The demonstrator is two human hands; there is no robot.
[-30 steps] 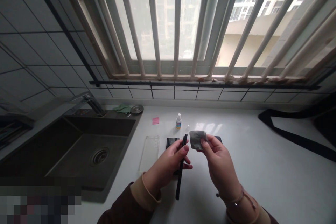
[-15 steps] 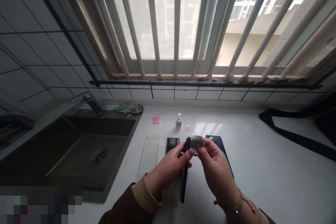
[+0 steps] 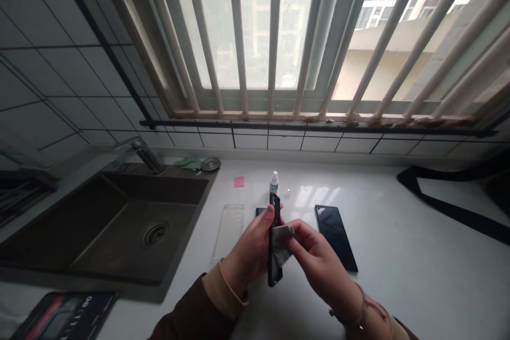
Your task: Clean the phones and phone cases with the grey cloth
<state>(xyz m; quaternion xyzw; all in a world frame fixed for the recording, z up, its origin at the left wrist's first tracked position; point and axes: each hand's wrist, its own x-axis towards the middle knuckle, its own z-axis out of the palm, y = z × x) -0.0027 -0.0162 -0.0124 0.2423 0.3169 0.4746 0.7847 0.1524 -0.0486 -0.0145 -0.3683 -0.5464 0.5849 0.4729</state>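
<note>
**Black phone gripped upright, grey cloth pressed to its face**

The left hand [image 3: 249, 249] holds a black smartphone [image 3: 273, 263] upright, nearly edge-on to the camera. Its left fingers [image 3: 271, 215] are curled together and clamped around the phone, with its top end rising just above them and its lower end well below. The right hand [image 3: 321, 263] comes in from the other side, its fingers [image 3: 298, 236] close together and pinching a folded grey cloth [image 3: 281, 244]. The cloth lies flat against the phone, between the two sets of fingers, and touches both hands.

Just beyond the left fingertips, a second phone [image 3: 260, 211] lies mostly hidden behind the hand, with a small white dropper bottle [image 3: 273, 183] farther on. To the left of those fingers, a clear phone case [image 3: 229, 231] lies on the white counter [image 3: 402, 271], and a pink sticky note [image 3: 239, 181] sits farther ahead. To the right of the right fingers, a dark flat phone [image 3: 336, 237] lies at a slant. Well left of both hands is a dark sink [image 3: 115, 223] with a steel faucet [image 3: 147, 157] behind it. A green rag [image 3: 187, 163] lies near the faucet.
</note>
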